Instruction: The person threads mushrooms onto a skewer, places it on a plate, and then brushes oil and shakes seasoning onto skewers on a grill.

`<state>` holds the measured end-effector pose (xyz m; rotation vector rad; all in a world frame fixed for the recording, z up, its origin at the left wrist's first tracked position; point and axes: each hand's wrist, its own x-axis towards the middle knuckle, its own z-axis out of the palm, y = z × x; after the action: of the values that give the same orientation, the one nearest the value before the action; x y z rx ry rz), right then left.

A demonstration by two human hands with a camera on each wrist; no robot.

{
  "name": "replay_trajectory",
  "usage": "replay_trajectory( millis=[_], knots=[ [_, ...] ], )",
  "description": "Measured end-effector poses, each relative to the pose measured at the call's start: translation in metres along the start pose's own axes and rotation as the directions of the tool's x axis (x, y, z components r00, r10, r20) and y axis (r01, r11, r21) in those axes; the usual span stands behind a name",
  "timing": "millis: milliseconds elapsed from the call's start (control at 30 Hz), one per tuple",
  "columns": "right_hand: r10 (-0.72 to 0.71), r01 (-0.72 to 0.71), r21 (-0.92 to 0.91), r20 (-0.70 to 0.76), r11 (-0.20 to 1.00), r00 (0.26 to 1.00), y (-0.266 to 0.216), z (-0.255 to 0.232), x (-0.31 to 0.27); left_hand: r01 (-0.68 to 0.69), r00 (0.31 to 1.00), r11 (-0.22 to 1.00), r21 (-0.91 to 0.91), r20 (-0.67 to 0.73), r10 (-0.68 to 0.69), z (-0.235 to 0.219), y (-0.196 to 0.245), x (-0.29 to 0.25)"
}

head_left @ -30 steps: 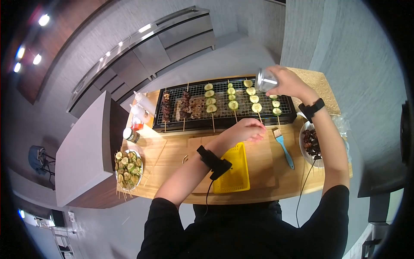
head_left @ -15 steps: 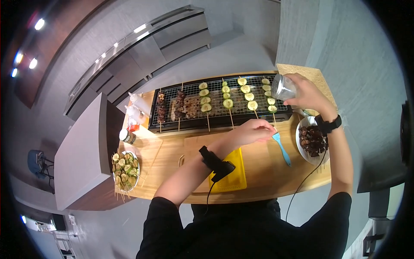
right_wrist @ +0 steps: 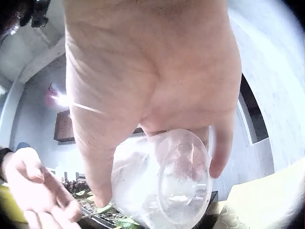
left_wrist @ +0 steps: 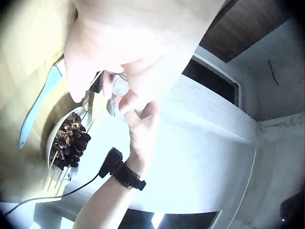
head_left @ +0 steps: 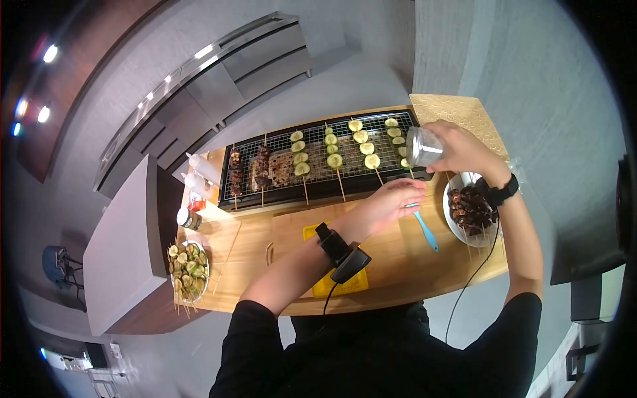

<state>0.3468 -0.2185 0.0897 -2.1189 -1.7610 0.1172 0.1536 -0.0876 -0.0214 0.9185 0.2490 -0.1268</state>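
Observation:
My right hand (head_left: 458, 149) grips a clear jar (head_left: 424, 147) tilted on its side, close over the right end of the grill. In the right wrist view its clear round end (right_wrist: 186, 186) faces the camera, between thumb and fingers. Below it, the rightmost skewer of cucumber slices (head_left: 396, 136) lies on the wire grill (head_left: 285, 156). My left hand (head_left: 391, 202) hovers in front of the grill with loosely bent fingers, by that skewer's bare stick. It overlaps the head of a blue-handled brush (head_left: 428, 232) in the head view.
Several more skewers, meat (head_left: 236, 172) and cucumber, lie across the grill. A plate of meat skewers (head_left: 450, 229) stands at the right, a plate of cucumber skewers (head_left: 206, 272) at the left. White squeeze bottles (head_left: 198, 184), a small jar (head_left: 188, 219) and a yellow basket (head_left: 355, 284) share the table.
My right hand has carried the jar right, from above the grill's back edge to the rightmost skewer, then nearer me. The left hand has shifted right, towards that skewer's stick. The head view has swung right.

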Motion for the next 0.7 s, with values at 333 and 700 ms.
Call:
replay_trajectory(
  millis=[333, 700],
  knots=[
    [-0.004, -0.01, -0.074, -0.186, 0.997, 0.983, 0.029, 0.002, 0.055, -0.139, 0.99, 0.987, -0.076, -0.035, 0.137, 0.004, 0.008, 0.01],
    [-0.043, 0.033, -0.048, -0.228, 0.998, 0.973, 0.026, -0.002, 0.038, -0.26, 0.963, 0.964, -0.056, -0.086, 0.255, 0.003, 0.009, 0.016]
  ],
)
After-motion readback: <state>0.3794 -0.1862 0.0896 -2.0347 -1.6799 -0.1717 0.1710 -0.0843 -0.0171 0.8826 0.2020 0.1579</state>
